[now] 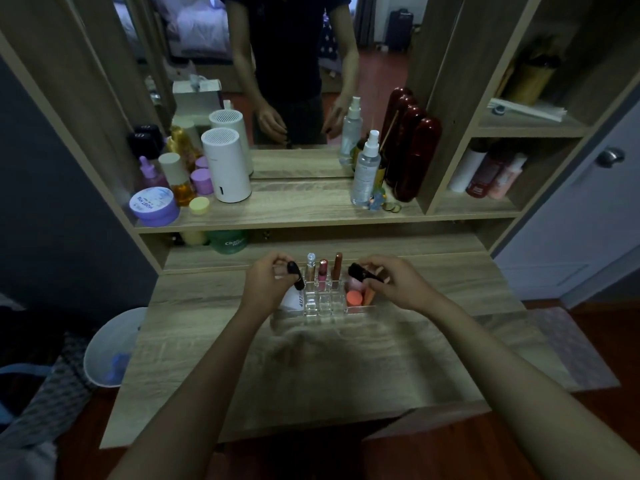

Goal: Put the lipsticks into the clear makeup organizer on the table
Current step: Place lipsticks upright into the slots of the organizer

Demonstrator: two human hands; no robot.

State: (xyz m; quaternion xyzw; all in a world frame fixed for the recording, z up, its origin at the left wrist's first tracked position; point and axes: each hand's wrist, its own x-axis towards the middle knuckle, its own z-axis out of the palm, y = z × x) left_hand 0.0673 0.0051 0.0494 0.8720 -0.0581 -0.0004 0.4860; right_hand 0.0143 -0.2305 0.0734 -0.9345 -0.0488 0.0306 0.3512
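Observation:
The clear makeup organizer (323, 308) stands mid-table on the wooden desk. Three lipsticks stand upright in its back slots: a clear-capped one (310, 268), a pink one (322, 270) and a brown one (337, 268). My left hand (265, 287) is shut on a black lipstick (296, 273), held tilted over the organizer's left slots. My right hand (398, 284) grips another black lipstick (363, 273), lying nearly level above the right compartment. That compartment holds an orange-capped item (354, 298). A white card (292, 301) sits in the left compartment.
A raised shelf (298, 209) behind the desk carries jars, bottles, a white cylinder (227, 166) and spray bottles (365, 171) before a mirror. A green jar (230, 241) sits under the shelf. Side cubbies on the right hold bottles. A white bin (110, 344) stands at the left.

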